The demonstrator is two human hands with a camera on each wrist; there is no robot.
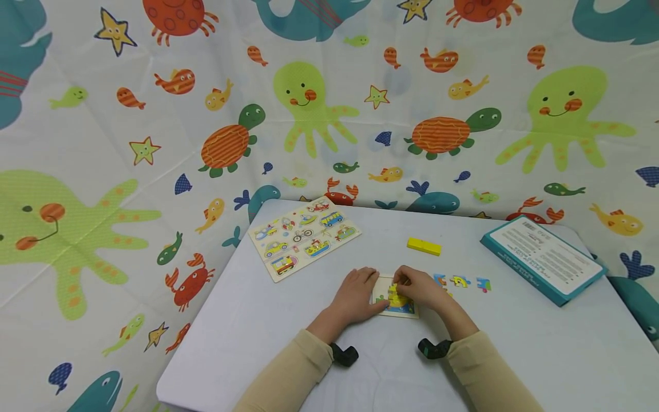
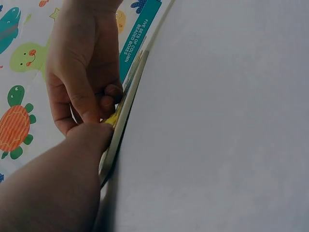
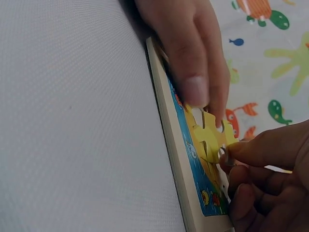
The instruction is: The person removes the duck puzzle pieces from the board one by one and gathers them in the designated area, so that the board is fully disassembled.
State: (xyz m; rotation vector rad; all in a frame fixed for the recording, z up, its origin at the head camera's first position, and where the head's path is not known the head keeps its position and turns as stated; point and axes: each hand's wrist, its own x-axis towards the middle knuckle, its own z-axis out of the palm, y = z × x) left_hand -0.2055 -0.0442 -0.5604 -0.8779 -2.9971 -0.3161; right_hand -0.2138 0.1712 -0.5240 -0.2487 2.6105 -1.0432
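A small jigsaw puzzle in a pale wooden tray (image 1: 381,281) lies on the table between the two hands. In the right wrist view, its fitted part shows a blue border and a yellow picture. My right hand (image 1: 419,286) pinches a yellow puzzle piece (image 3: 208,137) between thumb and fingers, tilted up from the tray surface. My left hand (image 1: 355,294) rests along the tray's left side, with its thumb reaching over the tray close to that piece. Fingers hide much of the puzzle in the head view. Several loose puzzle pieces (image 1: 460,281) lie right of the right hand.
Behind the hands lies a yellow bar (image 1: 424,246). A wooden board with vehicle pictures (image 1: 301,237) is at the back left, and a teal box (image 1: 543,260) at the right. A sea-animal cloth (image 1: 329,166) hangs behind the white table (image 1: 216,355).
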